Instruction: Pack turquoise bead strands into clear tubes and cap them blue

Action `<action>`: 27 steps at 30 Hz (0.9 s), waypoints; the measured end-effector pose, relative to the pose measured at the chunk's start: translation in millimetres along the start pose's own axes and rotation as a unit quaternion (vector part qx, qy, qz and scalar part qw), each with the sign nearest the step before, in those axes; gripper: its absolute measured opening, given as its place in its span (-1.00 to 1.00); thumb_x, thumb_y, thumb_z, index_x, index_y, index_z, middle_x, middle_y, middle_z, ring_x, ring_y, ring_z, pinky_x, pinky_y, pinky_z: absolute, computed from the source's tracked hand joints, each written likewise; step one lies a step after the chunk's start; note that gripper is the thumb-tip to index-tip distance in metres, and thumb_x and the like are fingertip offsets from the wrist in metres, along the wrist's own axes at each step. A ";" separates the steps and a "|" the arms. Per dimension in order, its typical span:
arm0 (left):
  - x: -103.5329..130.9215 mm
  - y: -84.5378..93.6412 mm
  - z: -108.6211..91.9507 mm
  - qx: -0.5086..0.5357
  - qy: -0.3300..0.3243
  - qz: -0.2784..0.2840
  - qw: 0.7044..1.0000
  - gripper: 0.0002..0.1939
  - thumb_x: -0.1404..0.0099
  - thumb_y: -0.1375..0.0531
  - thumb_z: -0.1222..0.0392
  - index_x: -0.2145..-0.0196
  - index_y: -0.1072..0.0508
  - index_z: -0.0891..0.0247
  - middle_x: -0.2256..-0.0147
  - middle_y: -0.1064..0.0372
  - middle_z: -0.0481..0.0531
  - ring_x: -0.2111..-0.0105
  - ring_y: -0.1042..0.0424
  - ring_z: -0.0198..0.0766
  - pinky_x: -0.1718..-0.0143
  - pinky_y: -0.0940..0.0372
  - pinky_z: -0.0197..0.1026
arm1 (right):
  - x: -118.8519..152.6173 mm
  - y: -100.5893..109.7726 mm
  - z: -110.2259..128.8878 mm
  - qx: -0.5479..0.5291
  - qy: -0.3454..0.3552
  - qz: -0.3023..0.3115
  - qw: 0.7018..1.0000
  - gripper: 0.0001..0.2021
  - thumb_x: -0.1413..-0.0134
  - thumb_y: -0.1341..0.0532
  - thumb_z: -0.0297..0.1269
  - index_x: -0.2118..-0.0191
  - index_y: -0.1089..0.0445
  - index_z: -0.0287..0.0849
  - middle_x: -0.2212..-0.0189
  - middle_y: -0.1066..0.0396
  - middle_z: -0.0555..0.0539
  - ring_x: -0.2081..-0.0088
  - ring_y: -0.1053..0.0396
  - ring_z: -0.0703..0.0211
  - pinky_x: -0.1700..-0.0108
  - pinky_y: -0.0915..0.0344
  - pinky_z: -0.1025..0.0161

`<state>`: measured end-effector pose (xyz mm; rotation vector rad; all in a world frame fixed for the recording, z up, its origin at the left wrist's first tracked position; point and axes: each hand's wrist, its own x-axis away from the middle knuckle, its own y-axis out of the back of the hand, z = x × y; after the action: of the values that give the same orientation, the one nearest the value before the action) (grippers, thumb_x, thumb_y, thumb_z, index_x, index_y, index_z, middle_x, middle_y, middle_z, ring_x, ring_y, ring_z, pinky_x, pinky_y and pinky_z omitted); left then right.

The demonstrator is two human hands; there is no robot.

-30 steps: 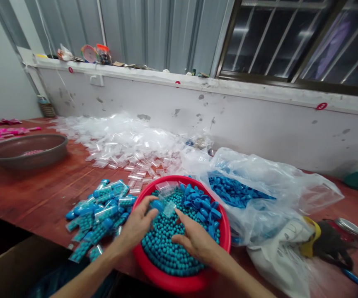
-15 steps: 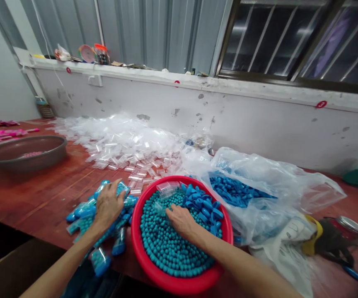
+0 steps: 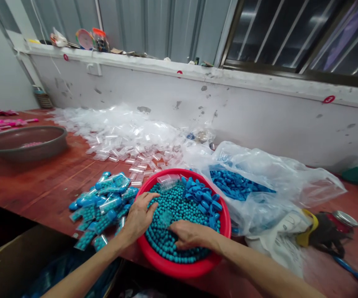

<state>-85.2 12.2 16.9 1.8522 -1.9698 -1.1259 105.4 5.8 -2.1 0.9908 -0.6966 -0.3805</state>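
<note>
A red basin (image 3: 183, 271) holds teal beads (image 3: 179, 203), blue caps (image 3: 202, 198) at its right and an empty clear case (image 3: 168, 180) at its back. My left hand (image 3: 142, 213) reaches over the basin's left rim, thumb and fingers apart, with nothing in it. Low among the beads, my right hand (image 3: 189, 235) has its fingers curled together beside a small clear case (image 3: 165, 219), which it seems to grip. Left of the basin lie filled cases with blue caps (image 3: 104, 203).
Clear empty cases (image 3: 126, 132) are heaped behind the basin. To the right is a plastic bag (image 3: 260, 165) of blue caps. A grey basin (image 3: 26, 145) stands at the left. Below the table edge is an open cardboard box (image 3: 11, 256).
My left hand has moved right, from the filled cases to the red basin's left side. My right hand sits slightly lower in the beads. The camera view has shifted a little.
</note>
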 end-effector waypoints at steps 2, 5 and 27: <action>-0.4 -0.1 -0.2 0.029 0.019 0.009 0.999 -0.73 -0.17 -0.01 0.19 0.19 -0.37 0.23 0.20 -0.35 0.05 0.15 -0.31 -0.19 0.08 -0.18 -0.10 | 1.2 3.5 -5.1 -0.086 -0.009 0.024 0.996 -0.61 0.19 -0.18 -0.25 0.15 -0.33 -0.26 0.30 -0.39 -0.10 0.32 -0.33 0.12 0.37 -0.23 0.32; -2.8 0.2 -0.4 0.096 0.068 0.039 0.992 -0.71 -0.15 -0.02 0.16 0.17 -0.36 0.25 0.19 -0.37 0.04 0.19 -0.33 -0.20 0.12 -0.20 -0.15 | 4.4 5.1 -16.4 -0.273 -0.049 0.052 0.959 -0.48 0.21 -0.22 -0.18 0.04 -0.28 -0.23 0.24 -0.35 -0.06 0.32 -0.32 0.16 0.35 -0.26 0.33; -4.3 -12.1 -2.1 0.239 0.163 0.116 0.950 -0.72 -0.10 -0.05 0.11 0.26 -0.33 0.30 0.53 -0.19 -0.13 0.55 -0.16 -0.38 0.51 -0.07 -0.32 | 5.4 -1.3 3.3 0.142 -0.125 -0.087 0.978 -0.46 0.07 -0.15 -0.28 -0.07 -0.07 -0.34 0.28 -0.41 -0.25 0.32 -0.40 -0.05 0.36 -0.28 0.17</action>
<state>-73.9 16.3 12.1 1.7930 -2.3082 -0.2614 107.1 -0.1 -0.1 1.2936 -0.9110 -0.5769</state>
